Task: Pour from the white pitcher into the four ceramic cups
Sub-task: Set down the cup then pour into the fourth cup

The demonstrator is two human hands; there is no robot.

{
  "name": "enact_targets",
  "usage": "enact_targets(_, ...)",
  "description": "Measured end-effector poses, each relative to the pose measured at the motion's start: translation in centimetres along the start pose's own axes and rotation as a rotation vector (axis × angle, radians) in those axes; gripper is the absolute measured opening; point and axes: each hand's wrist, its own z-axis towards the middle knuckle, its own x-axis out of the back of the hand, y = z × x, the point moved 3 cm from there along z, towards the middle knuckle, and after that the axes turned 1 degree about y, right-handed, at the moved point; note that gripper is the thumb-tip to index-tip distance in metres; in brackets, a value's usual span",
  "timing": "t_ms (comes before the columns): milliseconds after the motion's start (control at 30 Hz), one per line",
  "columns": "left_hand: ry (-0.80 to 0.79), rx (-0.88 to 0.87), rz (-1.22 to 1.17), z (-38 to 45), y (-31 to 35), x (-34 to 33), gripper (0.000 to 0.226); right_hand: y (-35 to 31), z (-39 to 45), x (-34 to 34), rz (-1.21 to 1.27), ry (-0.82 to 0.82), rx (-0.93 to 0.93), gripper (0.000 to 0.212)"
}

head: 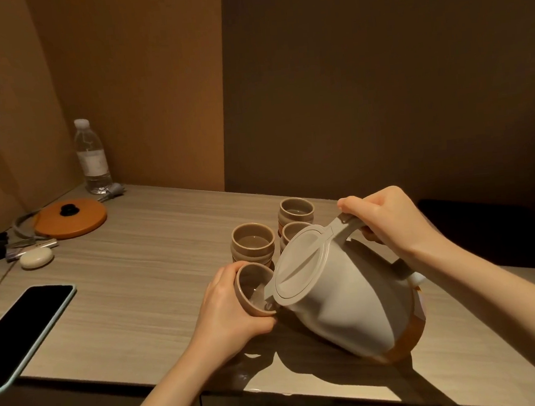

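Observation:
The white pitcher (342, 296) is tilted steeply to the left, its lidded spout over the mouth of a beige ceramic cup (253, 290). My right hand (387, 221) grips the pitcher's handle from above. My left hand (229, 316) holds that cup, tipped toward the spout, just above the table. Liquid shows inside it. Three more beige cups stand behind: one (253, 243) just beyond the held cup, one (296, 211) farther back, and one (291, 231) partly hidden by the pitcher's lid.
On the wooden table (143, 278), a black phone (25, 331) lies at the left front edge. An orange lid (70, 219), a water bottle (92, 156), a small white case (36, 257) and cables sit at the back left. Walls close the back.

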Motion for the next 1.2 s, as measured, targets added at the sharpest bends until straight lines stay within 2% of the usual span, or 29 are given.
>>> enact_targets(1200, 0.004, 0.032, -0.009, -0.16, -0.02, -0.02, 0.082, 0.30, 0.31, -0.26, 0.000, 0.003, 0.023, 0.048)
